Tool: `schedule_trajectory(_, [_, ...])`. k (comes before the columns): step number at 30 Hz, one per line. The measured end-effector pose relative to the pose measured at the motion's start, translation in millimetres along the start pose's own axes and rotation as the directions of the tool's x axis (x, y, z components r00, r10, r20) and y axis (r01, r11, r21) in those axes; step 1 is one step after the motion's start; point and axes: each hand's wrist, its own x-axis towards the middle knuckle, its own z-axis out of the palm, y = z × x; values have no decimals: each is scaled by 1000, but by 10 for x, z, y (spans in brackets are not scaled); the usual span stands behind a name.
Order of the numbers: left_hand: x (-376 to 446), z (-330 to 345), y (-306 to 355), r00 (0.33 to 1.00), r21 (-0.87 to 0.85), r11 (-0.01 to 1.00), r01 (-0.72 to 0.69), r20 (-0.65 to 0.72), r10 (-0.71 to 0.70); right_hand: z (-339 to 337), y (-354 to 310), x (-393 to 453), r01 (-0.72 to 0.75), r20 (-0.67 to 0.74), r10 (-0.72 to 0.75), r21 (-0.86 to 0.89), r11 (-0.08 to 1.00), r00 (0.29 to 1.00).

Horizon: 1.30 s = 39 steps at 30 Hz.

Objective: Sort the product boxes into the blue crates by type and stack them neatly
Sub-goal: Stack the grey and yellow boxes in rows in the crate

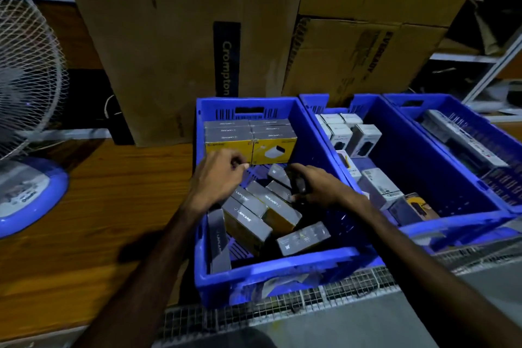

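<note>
Reaching into the nearest blue crate (282, 268), both hands are working over loose grey boxes (264, 206) lying tilted, long axes running from near left to far right. The right hand (316, 188) is gripping a dark box (296, 182); the left hand (219, 175) is curling its fingers, apparently holding nothing. Behind, stacked yellow-fronted boxes (250, 140) are sitting square against the far wall.

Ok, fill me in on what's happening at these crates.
A person is sorting boxed products into blue crates. Both hands are in the nearest crate: the right hand grips a small dark item, what it is cannot be told, and the left hand hovers with curled fingers by the neat stack of yellow-and-grey boxes at the far end. Loose grey boxes lie jumbled in front. The middle crate holds white boxes, partly stacked.
</note>
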Motion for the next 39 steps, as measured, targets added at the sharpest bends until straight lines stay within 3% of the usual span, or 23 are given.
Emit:
schedule_trajectory(8, [-9,-24,31,999,-3,1000,17,28,-17,16,-158,94,-107,-241,130,105,989,962])
schedule_trajectory(11, [-18,-45,56,1000,-15,1000,19,11,-19,-48,-213,74,-36,-417,102,163,986,903])
schedule_trajectory(14, [-22,-82,103,999,-68,997,20,-33,-23,-201,-243,57,113,-562,133,381,918,816])
schedule_trajectory(18, [-39,-139,129,993,-170,985,5,-116,-25,-311,-371,-73,285,-467,244,797,532,850])
schedule_trajectory(22, [-63,-164,122,980,-347,937,22,-177,-88,-242,-508,-193,200,-196,247,980,8,949])
schedule_trajectory(25, [-98,-200,145,974,-540,841,-33,-206,-94,-71,-493,-210,161,-154,84,984,-83,985])
schedule_trajectory(27, [-142,-225,142,973,-614,783,-97,-223,-54,21,-476,-211,176,-178,-32,982,-74,983])
schedule_trajectory(30, [-181,-240,121,975,-606,784,-134,-222,-6,50,-438,-179,207,-207,-63,978,-2,976])
schedule_trajectory(37, [-174,-223,103,982,-494,863,-109,-189,16,-46,-278,-85,287,-305,-25,860,421,952])
schedule_trajectory(39, [-153,-220,94,979,-451,886,-111,-203,19,-100,-236,-97,322,-398,-23,706,631,917])
